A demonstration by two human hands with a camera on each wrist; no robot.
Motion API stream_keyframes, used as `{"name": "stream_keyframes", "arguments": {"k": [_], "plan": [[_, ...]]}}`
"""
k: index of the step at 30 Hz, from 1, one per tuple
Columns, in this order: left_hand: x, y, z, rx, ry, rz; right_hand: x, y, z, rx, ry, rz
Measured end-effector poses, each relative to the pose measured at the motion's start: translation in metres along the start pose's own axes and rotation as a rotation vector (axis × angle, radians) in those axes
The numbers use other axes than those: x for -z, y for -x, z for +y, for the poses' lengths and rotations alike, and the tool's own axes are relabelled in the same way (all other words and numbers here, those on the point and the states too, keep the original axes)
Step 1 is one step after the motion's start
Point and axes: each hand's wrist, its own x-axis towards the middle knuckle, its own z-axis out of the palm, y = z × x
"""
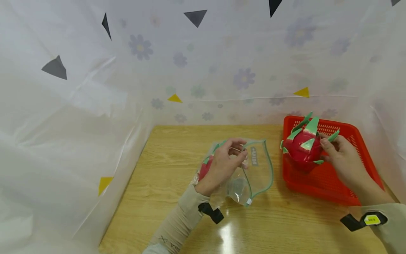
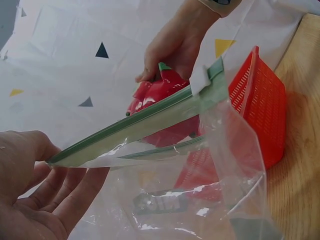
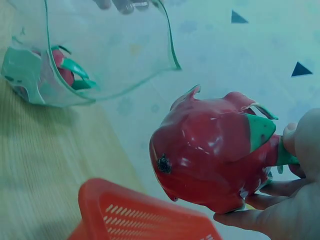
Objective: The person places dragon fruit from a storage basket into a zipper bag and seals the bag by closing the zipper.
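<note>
My right hand (image 1: 344, 162) grips a red dragon fruit (image 3: 205, 150) with green-tipped scales by its leafy end, above the left part of a red plastic basket (image 1: 330, 180). With thumb and fingers my left hand (image 1: 222, 164) pinches the rim of a clear zip bag (image 2: 175, 215) with a green seal and a white slider (image 2: 200, 80). The bag's mouth gapes toward the basket side. Inside the bag lies another dragon fruit (image 3: 65, 70), partly hidden behind the left hand in the head view.
Everything stands on a wood-grain table (image 1: 165, 151). White plastic sheeting (image 1: 241, 42) with flowers and triangles hangs behind and at the sides. The basket's perforated wall (image 2: 265, 95) rises to the right of the bag.
</note>
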Motion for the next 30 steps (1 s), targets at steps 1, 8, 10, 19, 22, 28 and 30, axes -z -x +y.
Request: {"name": "stream_keyframes", "arguments": {"k": [1,8,10,19,22,28,30], "plan": [[0.000,0.000,-0.001,0.002,0.009,-0.001,-0.001,0.002,-0.003,0.005,-0.005,-0.004],[0.002,-0.002,-0.005,-0.012,0.022,-0.006,-0.015,0.017,-0.020,0.049,-0.069,-0.001],[0.003,-0.003,-0.005,-0.031,0.013,-0.011,-0.020,0.021,-0.025,0.063,-0.101,-0.003],[0.005,-0.005,-0.005,-0.038,-0.006,-0.023,-0.050,0.039,-0.045,0.124,-0.169,0.055],[0.006,-0.006,-0.005,-0.024,-0.018,-0.026,-0.060,0.045,-0.050,0.155,-0.189,0.101],[0.007,-0.009,-0.002,0.003,-0.025,-0.029,-0.086,0.048,-0.060,0.247,-0.194,0.164],[0.007,-0.009,-0.003,0.009,-0.029,-0.028,-0.095,0.048,-0.061,0.255,-0.207,0.183]]}}
